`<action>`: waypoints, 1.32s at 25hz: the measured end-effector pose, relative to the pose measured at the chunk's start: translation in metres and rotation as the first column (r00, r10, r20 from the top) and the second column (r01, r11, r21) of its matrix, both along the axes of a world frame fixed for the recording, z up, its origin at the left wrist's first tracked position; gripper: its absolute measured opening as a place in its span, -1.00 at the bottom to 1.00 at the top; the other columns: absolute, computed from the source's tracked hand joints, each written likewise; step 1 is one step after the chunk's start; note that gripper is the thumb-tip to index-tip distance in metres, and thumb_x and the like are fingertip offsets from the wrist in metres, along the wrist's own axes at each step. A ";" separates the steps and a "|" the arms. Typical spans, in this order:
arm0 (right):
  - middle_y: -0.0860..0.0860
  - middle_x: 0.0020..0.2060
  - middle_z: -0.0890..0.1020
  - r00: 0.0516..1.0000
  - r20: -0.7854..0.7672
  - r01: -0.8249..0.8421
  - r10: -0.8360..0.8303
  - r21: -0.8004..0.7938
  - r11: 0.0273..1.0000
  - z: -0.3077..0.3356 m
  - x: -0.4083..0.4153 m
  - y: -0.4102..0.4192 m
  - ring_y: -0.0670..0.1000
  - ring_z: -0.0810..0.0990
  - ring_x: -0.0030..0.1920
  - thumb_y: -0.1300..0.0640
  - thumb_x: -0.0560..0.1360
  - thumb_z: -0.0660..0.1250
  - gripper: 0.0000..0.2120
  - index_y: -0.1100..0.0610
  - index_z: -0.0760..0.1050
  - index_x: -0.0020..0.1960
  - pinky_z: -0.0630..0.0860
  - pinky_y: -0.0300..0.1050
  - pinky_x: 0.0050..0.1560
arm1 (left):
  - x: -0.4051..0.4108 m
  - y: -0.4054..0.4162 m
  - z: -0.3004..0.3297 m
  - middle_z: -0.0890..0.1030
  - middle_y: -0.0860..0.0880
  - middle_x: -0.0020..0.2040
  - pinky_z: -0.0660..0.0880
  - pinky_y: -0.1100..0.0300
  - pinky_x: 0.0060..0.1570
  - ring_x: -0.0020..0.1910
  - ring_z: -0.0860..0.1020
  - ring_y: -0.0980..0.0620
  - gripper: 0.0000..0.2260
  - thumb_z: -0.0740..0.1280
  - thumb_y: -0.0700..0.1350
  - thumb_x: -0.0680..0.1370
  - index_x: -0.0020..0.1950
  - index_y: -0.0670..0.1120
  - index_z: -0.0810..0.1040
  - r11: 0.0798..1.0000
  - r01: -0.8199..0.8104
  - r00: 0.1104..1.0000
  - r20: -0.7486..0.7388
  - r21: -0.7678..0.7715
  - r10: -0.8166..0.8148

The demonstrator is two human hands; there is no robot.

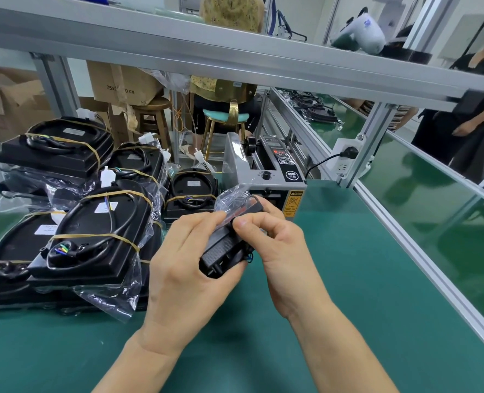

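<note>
A small black plastic box (221, 251) with a ribbed face sits above the green mat, held between both hands. My left hand (184, 259) cups it from below and the left, thumb up against a clear plastic bag (232, 198) that covers the box's far end. My right hand (274, 239) pinches the bag and the box's upper edge with thumb and curled fingers. A bit of coloured wire (249, 258) shows under the box by my right palm.
Black bases (99, 222) wrapped in clear bags and tied with yellow bands are stacked at the left. A grey tape dispenser machine (266, 171) stands just behind my hands. An aluminium frame rail (405, 231) runs along the right; people stand and sit beyond.
</note>
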State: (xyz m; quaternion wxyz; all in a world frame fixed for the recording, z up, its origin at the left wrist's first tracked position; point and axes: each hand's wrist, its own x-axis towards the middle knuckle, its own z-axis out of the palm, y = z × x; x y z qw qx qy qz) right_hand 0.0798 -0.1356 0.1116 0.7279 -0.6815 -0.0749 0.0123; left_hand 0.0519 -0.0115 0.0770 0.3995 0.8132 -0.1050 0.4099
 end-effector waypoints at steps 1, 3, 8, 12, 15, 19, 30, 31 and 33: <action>-0.09 0.33 0.46 1.000 0.014 0.018 -0.018 -0.004 1.000 -0.001 -0.001 0.001 -0.26 0.43 0.31 0.25 0.46 0.42 -0.87 0.11 0.67 -0.23 0.42 -0.32 0.19 | 0.000 0.000 -0.001 0.56 -0.02 0.06 0.48 0.25 0.10 0.03 0.57 0.05 -0.56 0.50 -0.09 0.33 0.17 -0.18 0.58 1.000 -0.005 1.000 0.004 0.004 0.005; -0.10 0.32 0.47 0.997 0.043 0.061 -0.061 -0.011 0.998 -0.004 -0.002 0.004 -0.24 0.38 0.37 0.22 0.45 0.44 -0.83 0.04 0.67 -0.29 0.39 -0.12 0.33 | 0.001 -0.001 -0.002 0.57 -0.03 0.05 0.49 0.24 0.10 0.03 0.57 0.04 -0.55 0.52 -0.13 0.31 0.17 -0.19 0.58 1.000 -0.012 1.000 0.008 0.012 0.012; -0.18 0.30 0.47 0.983 0.074 0.169 -0.167 -0.027 0.985 -0.008 -0.006 0.012 -0.38 0.29 0.36 0.03 0.34 0.40 -0.90 -0.02 0.66 -0.31 0.37 0.01 0.37 | 0.003 -0.002 -0.002 0.56 -0.04 0.07 0.43 0.31 0.16 0.05 0.56 0.05 -0.57 0.45 -0.09 0.35 0.18 -0.20 0.58 1.000 0.006 1.000 0.013 0.023 -0.007; -0.05 0.33 0.49 0.976 0.071 0.208 -0.207 -0.010 0.978 -0.014 -0.005 0.012 -0.46 0.29 0.31 0.14 0.44 0.45 -0.88 0.05 0.66 -0.28 0.39 0.01 0.36 | 0.001 0.000 -0.001 0.56 -0.02 0.07 0.45 0.29 0.14 0.05 0.56 0.04 -0.57 0.41 -0.04 0.37 0.18 -0.20 0.57 1.000 0.010 1.000 0.013 0.011 -0.010; -0.02 0.30 0.52 0.978 0.062 0.199 -0.199 0.008 0.980 -0.015 -0.005 0.012 -0.42 0.32 0.31 0.19 0.45 0.45 -0.86 0.08 0.67 -0.28 0.40 -0.06 0.34 | 0.002 0.002 -0.001 0.55 -0.01 0.07 0.44 0.30 0.15 0.05 0.56 0.05 -0.57 0.46 -0.08 0.36 0.18 -0.20 0.57 1.000 0.002 1.000 0.025 0.014 -0.002; -0.10 0.31 0.47 0.990 0.015 0.141 -0.143 0.110 0.984 -0.013 -0.006 0.009 -0.45 0.43 0.18 0.25 0.45 0.43 -0.88 0.16 0.69 -0.24 0.43 -0.46 0.04 | 0.000 0.001 -0.003 0.57 -0.04 0.06 0.47 0.25 0.12 0.04 0.57 0.03 -0.54 0.51 -0.14 0.32 0.18 -0.19 0.58 1.000 -0.012 1.000 0.015 0.022 0.011; -0.12 0.28 0.48 0.986 0.023 0.164 -0.166 0.054 0.985 -0.011 -0.004 0.010 -0.32 0.47 0.22 0.19 0.43 0.47 -0.87 0.04 0.69 -0.28 0.43 -0.25 0.18 | -0.001 0.001 -0.002 0.57 -0.04 0.06 0.48 0.25 0.11 0.03 0.57 0.04 -0.55 0.51 -0.13 0.32 0.18 -0.19 0.58 1.000 -0.009 1.000 0.011 0.014 0.009; -0.14 0.28 0.49 0.984 0.025 0.177 -0.179 0.047 0.983 -0.011 -0.004 0.010 -0.37 0.46 0.20 0.18 0.43 0.47 -0.87 0.03 0.69 -0.28 0.43 -0.23 0.17 | -0.001 0.001 -0.002 0.57 -0.04 0.06 0.48 0.25 0.11 0.03 0.57 0.04 -0.55 0.51 -0.14 0.31 0.18 -0.19 0.58 1.000 -0.006 1.000 0.007 0.014 0.006; -0.15 0.27 0.49 0.977 0.039 0.211 -0.212 0.026 0.977 -0.014 -0.005 0.013 -0.40 0.44 0.19 0.12 0.40 0.47 -0.90 0.02 0.67 -0.29 0.44 -0.13 0.23 | -0.001 0.001 -0.001 0.56 -0.04 0.06 0.47 0.27 0.13 0.04 0.57 0.03 -0.55 0.50 -0.13 0.32 0.18 -0.20 0.58 1.000 0.005 1.000 -0.003 0.013 -0.005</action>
